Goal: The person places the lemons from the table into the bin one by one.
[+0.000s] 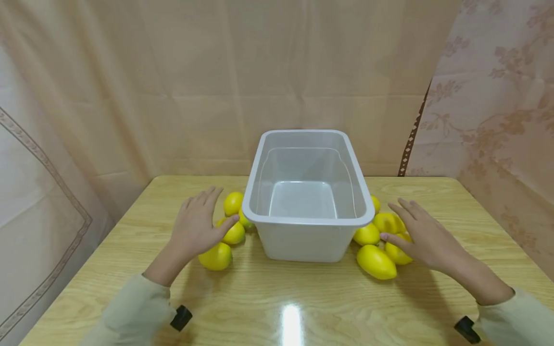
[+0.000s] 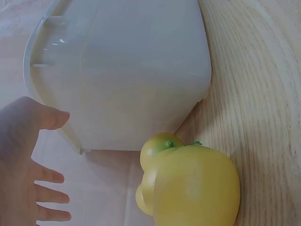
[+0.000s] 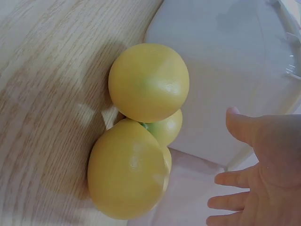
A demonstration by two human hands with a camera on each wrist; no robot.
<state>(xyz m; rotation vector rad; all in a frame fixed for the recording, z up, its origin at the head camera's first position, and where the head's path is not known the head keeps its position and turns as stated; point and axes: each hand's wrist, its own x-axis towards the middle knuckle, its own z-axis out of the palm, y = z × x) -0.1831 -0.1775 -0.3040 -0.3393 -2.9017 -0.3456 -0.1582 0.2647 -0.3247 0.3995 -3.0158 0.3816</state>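
Note:
An empty grey-white plastic bin (image 1: 303, 240) stands on the table between two groups of yellow lemons. My left hand (image 1: 196, 226) hovers with fingers spread over the left group, where a lemon (image 1: 216, 256) lies nearest me; in the left wrist view the same hand (image 2: 21, 155) holds nothing. Over the right group is my right hand (image 1: 426, 238), its fingers extended and apart. A large lemon (image 1: 376, 262) lies at the front of that group. The right wrist view shows the hand (image 3: 263, 174) beside the lemons (image 3: 124, 169), touching none of them there.
The wooden table (image 1: 268, 298) has its far edge against a beige curtain (image 1: 195, 96). A patterned cloth (image 1: 497, 120) hangs on the right, and a pale cloth with a brown band (image 1: 39, 230) on the left. The bin's rim (image 1: 307, 221) overhangs some lemons.

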